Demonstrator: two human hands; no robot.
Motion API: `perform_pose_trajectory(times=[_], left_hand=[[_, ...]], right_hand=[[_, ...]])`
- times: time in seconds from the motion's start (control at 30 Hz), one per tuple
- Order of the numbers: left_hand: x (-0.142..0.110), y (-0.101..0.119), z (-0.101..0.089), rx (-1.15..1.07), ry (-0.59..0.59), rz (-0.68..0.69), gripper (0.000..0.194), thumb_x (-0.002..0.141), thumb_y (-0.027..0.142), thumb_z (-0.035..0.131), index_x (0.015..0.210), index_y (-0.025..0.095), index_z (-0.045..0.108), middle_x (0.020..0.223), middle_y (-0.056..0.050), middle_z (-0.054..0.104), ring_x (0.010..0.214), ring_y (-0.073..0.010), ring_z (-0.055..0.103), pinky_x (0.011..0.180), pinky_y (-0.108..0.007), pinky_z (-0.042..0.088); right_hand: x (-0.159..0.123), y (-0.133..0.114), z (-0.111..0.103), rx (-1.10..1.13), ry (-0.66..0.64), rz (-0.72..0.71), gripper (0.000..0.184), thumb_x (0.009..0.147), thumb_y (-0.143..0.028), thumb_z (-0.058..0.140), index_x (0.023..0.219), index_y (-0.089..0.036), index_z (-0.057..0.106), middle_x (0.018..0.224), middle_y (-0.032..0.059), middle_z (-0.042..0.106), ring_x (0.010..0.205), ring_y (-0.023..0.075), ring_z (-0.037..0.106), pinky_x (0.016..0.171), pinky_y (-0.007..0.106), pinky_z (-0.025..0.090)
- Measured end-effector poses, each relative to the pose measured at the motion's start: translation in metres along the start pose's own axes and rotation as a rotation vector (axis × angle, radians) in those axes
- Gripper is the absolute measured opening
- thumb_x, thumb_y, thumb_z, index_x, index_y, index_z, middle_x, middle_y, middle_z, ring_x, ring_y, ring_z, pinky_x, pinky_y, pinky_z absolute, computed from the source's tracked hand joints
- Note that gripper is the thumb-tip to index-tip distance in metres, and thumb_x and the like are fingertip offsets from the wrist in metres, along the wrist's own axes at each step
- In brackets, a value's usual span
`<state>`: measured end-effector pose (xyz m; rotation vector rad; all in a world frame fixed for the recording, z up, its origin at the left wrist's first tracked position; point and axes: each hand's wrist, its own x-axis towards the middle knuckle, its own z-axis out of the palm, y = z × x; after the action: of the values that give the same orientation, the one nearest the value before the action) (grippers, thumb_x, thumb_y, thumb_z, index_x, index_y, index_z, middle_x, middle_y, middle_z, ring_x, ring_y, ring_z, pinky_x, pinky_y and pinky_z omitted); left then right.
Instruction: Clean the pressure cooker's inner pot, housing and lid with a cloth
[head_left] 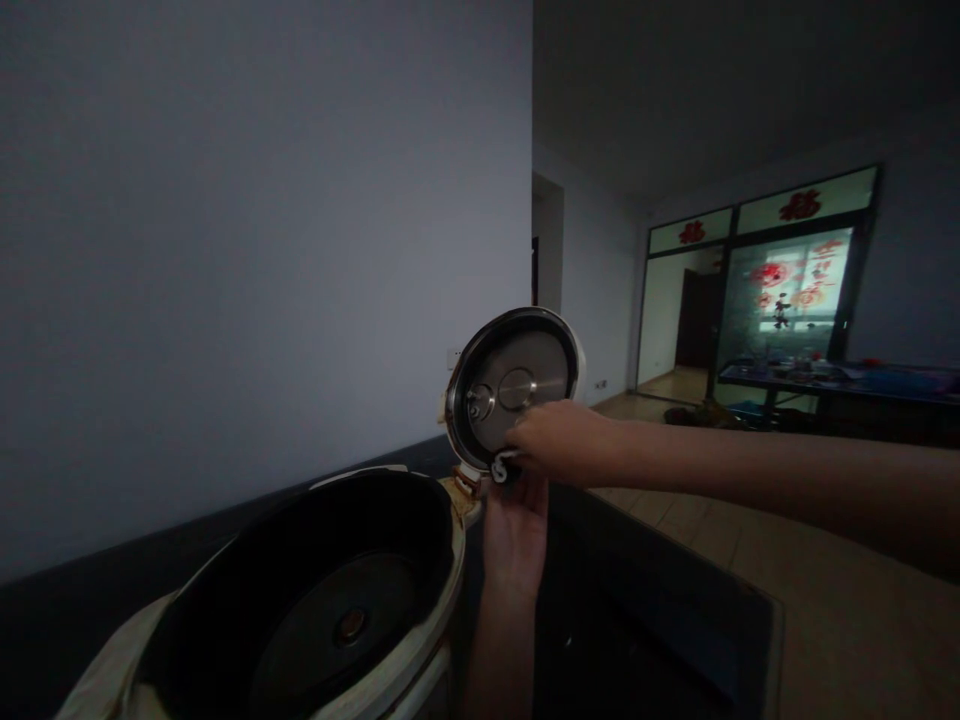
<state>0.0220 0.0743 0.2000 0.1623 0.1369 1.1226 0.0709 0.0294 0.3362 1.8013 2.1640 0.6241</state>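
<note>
An open rice cooker (447,570) sits low in front of me, its dark empty cavity showing a heating plate (351,625). Its round lid (516,385) stands upright on the hinge, metal inner face toward me. My right hand (561,440) reaches in from the right and pinches a small white part (500,468) at the lid's lower edge, by the hinge. My left hand (514,530) rises from below with the palm facing me and the fingers stretched up, just under the right hand; its fingertips are hidden behind it.
The cooker rests on a dark counter (660,600) against a plain white wall (225,250). Beyond is a dim room with a tan floor, a cluttered table (840,380) and glass doors (787,290) with red decorations.
</note>
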Motion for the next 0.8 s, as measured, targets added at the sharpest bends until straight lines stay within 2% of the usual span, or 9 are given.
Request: perform_pose_trajectory(times=[0.07, 0.13, 0.23, 0.3, 0.43, 0.53, 0.8], left_hand=[[-0.001, 0.001, 0.002, -0.028, 0.032, -0.036, 0.025, 0.097, 0.018, 0.043, 0.084, 0.014, 0.064, 0.085, -0.009, 0.071, 0.078, -0.0158, 0.071, 0.076, -0.029, 0.06], [-0.001, 0.001, 0.003, -0.058, 0.031, -0.059, 0.022, 0.097, 0.019, 0.044, 0.091, 0.011, 0.064, 0.091, -0.011, 0.071, 0.085, -0.018, 0.072, 0.08, -0.03, 0.06], [0.0, 0.001, 0.001, -0.075, 0.012, -0.076, 0.022, 0.097, 0.02, 0.043, 0.101, 0.009, 0.061, 0.101, -0.016, 0.07, 0.097, -0.022, 0.071, 0.083, -0.032, 0.06], [0.001, 0.001, -0.001, -0.073, 0.023, -0.075, 0.02, 0.097, 0.02, 0.043, 0.103, 0.009, 0.06, 0.104, -0.017, 0.069, 0.1, -0.0233, 0.07, 0.081, -0.031, 0.061], [0.004, 0.0, -0.004, -0.063, 0.026, -0.07, 0.018, 0.097, 0.02, 0.045, 0.105, 0.01, 0.057, 0.104, -0.018, 0.068, 0.098, -0.0247, 0.071, 0.077, -0.031, 0.061], [0.004, -0.001, -0.004, -0.051, 0.022, -0.058, 0.018, 0.097, 0.02, 0.045, 0.106, 0.01, 0.057, 0.106, -0.019, 0.067, 0.099, -0.0246, 0.071, 0.077, -0.03, 0.061], [0.006, -0.001, -0.005, -0.05, 0.014, -0.054, 0.019, 0.097, 0.02, 0.044, 0.106, 0.01, 0.057, 0.109, -0.02, 0.067, 0.106, -0.0265, 0.068, 0.079, -0.03, 0.061]], right_hand=[[-0.004, 0.012, -0.004, -0.053, 0.02, -0.028, 0.025, 0.092, -0.025, 0.052, 0.098, -0.012, 0.072, 0.094, 0.0178, 0.073, 0.09, 0.0293, 0.07, 0.071, 0.038, 0.051], [-0.005, 0.025, -0.007, -0.12, 0.052, -0.124, 0.023, 0.092, -0.026, 0.054, 0.097, -0.012, 0.072, 0.096, 0.017, 0.073, 0.093, 0.0278, 0.068, 0.083, 0.042, 0.049], [-0.004, 0.046, -0.014, -0.232, 0.088, -0.283, 0.021, 0.091, -0.024, 0.055, 0.099, -0.012, 0.071, 0.096, 0.0141, 0.073, 0.094, 0.0231, 0.067, 0.103, 0.046, 0.036], [-0.004, 0.062, -0.02, -0.296, 0.102, -0.32, 0.021, 0.09, -0.024, 0.056, 0.101, -0.013, 0.071, 0.094, 0.012, 0.074, 0.092, 0.0216, 0.067, 0.108, 0.048, 0.028], [-0.001, 0.096, -0.032, -0.421, 0.153, -0.336, 0.019, 0.088, -0.025, 0.058, 0.098, -0.015, 0.07, 0.09, 0.0067, 0.072, 0.09, 0.0204, 0.065, 0.113, 0.049, 0.016], [0.006, 0.112, -0.04, -0.497, 0.162, -0.321, 0.016, 0.087, -0.022, 0.058, 0.096, -0.015, 0.07, 0.092, 0.0049, 0.071, 0.093, 0.0198, 0.064, 0.115, 0.049, 0.009], [0.044, 0.117, -0.047, -0.664, 0.152, -0.268, 0.018, 0.087, -0.01, 0.052, 0.088, -0.015, 0.07, 0.088, 0.0024, 0.07, 0.098, 0.02, 0.061, 0.117, 0.046, 0.004]])
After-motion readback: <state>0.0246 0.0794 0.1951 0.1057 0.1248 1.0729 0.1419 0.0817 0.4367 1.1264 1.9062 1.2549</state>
